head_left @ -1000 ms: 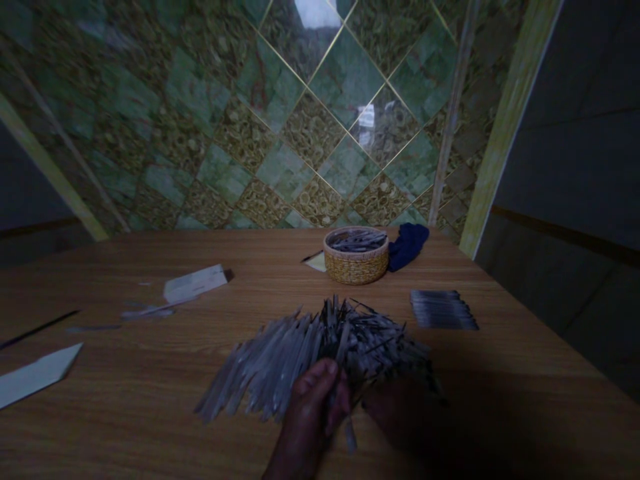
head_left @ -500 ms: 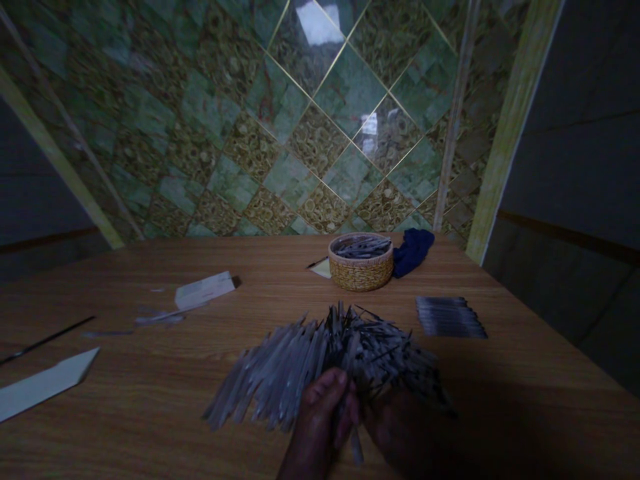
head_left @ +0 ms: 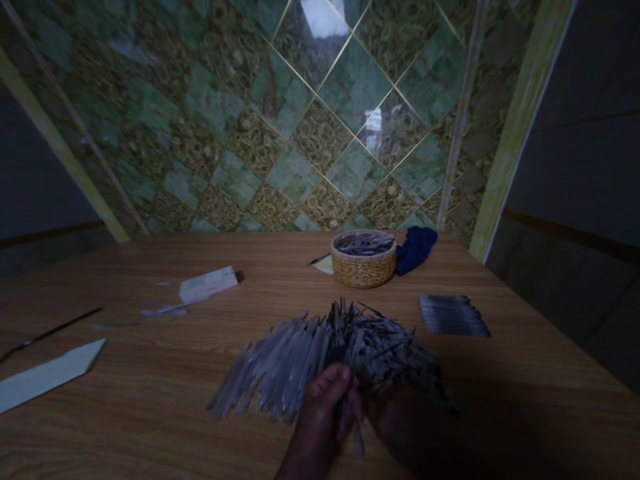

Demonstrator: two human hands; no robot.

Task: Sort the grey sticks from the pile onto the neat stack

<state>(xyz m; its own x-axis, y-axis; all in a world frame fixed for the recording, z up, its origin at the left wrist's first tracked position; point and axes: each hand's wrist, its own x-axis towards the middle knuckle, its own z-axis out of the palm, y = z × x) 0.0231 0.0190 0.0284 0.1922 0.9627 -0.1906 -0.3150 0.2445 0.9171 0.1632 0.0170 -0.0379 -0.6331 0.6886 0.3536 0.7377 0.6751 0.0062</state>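
Observation:
Low in the middle, my left hand (head_left: 327,410) is closed, its thumb and fingers pinched around a slim pen-like stick in a clear sleeve (head_left: 359,441); the pale lower end pokes out beneath the fingers. Close beside it on the right is my right hand (head_left: 405,423), in deep shadow, so its fingers cannot be made out. Just beyond both hands spreads a large heap of similar sleeved sticks (head_left: 280,367), fanned neatly on the left side and tangled with dark tips on the right.
A woven basket (head_left: 364,270) full of such sticks stands at the back, beside a dark blue cloth (head_left: 416,250). To the right lies a neat row of sticks (head_left: 453,315). Leftward are a white box (head_left: 209,285), plastic scraps (head_left: 163,310), a dark rod (head_left: 53,333) and a pale strip (head_left: 53,373).
The view has shifted slightly. Both hands stay almost in the same place, the left still pinching the stick.

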